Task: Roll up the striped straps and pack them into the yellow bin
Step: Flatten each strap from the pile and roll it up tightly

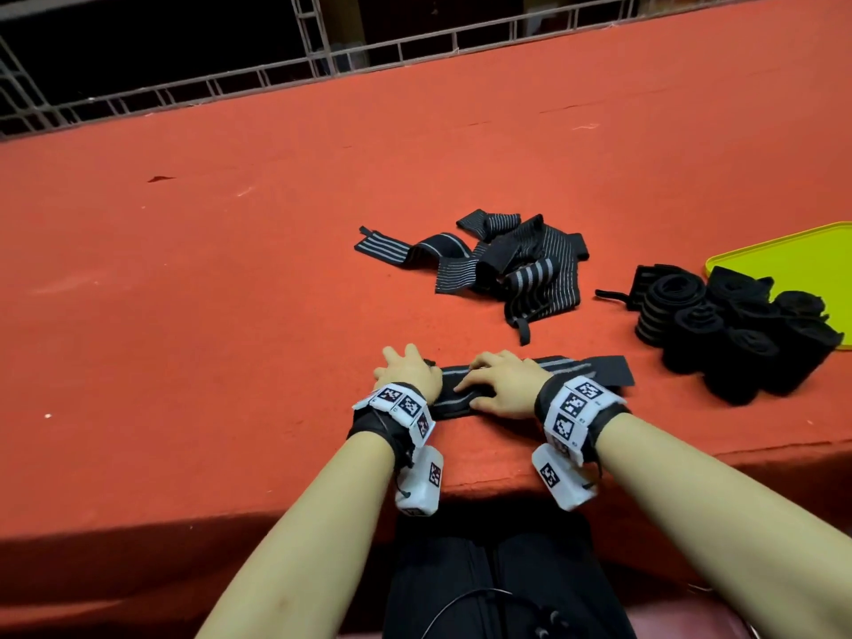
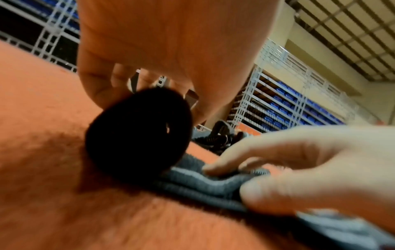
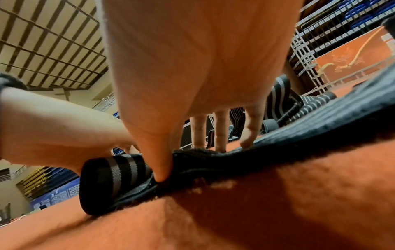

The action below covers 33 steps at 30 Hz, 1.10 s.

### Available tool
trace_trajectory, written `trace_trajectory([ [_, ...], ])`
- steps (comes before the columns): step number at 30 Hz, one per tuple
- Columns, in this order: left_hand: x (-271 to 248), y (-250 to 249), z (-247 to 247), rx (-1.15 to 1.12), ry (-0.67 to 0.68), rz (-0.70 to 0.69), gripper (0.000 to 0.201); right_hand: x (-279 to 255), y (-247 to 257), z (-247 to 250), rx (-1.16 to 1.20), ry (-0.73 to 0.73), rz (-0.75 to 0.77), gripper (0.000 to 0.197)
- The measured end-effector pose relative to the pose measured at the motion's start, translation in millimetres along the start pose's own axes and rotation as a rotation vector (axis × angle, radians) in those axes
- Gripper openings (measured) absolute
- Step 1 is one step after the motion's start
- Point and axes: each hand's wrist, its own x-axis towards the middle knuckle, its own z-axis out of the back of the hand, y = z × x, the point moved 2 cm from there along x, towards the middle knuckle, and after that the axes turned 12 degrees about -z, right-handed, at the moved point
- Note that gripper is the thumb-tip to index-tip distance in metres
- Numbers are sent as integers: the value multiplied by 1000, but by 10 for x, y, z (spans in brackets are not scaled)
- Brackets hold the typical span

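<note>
The person is rolling one striped strap (image 1: 530,378) along the near edge of the red bench (image 1: 230,269). The left hand (image 1: 408,368) is curling its fingers (image 2: 119,76) over the started roll (image 2: 136,133), which is sitting on the bench directly under them; whether they are actually clamping it is hard to tell. The right hand (image 1: 500,382) is lying just right of the roll, its fingers (image 3: 220,132) fairly straight and pressing the flat tail down, thumb tucked into the crease where roll meets tail. The unrolled length is running off right of the right hand. Beyond both hands, a loose pile of unrolled straps (image 1: 498,265) is waiting; further right, finished rolls (image 1: 737,334) are standing on the bench touching the edge of the yellow bin (image 1: 793,255), apparently not yet packed inside. To do this step well, the left fingers should probably be turning the roll toward the right while the right fingers are keeping the tail taut and flat, edges lined up so the coil is not coning, and the loose end is being pressed down firmly at the finish.
</note>
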Motion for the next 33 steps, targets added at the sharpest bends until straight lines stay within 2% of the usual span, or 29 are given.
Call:
trace_trajectory([
  [4,123,133,85,-154,85,-33,39,-8,2,20,18,14,13,40],
  [6,135,176,113,-204,82,16,43,-25,-26,9,31,18,-1,38],
  [9,102,211,125,-254,72,156,73,-39,-60,-11,38,-3,-5,35],
  [11,90,215,108,-303,102,183,84,-43,-59,5,49,-34,-19,35],
  [19,78,221,161,-284,32,122,75,-87,-105,25,69,-67,22,26],
  [25,-9,-114,-8,-194,-18,57,67,-78,-185,44,225,-111,41,21],
  [30,9,-260,-73,-185,-39,65,60,-90,-80,51,-88,-134,10,20],
  [33,24,-190,-85,-204,-17,93,65,-63,-41,67,-82,-136,-38,16],
])
